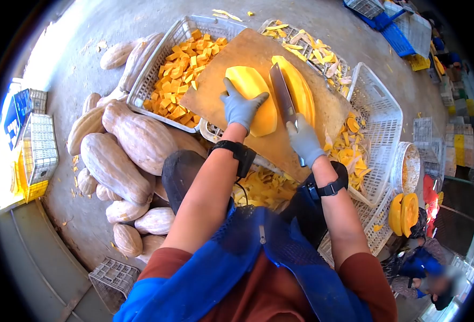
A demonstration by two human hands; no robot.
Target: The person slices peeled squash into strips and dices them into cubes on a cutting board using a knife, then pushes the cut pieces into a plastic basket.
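Observation:
My left hand, in a grey glove, grips a peeled pumpkin piece, its thumb and fingers spread across the orange flesh. A knife with a broad, dark blade is in my right hand, also gloved, with the fingers closed around its handle. The blade lies along the left side of another peeled pumpkin piece, which shows lengthwise cuts. Both pieces rest on a tilted wooden cutting board in front of me.
Pumpkin cubes fill a crate at the board's left. Whole pumpkins lie heaped on the floor. Peelings sit in a white crate at right and between my legs. Beyond stand a bucket and another person.

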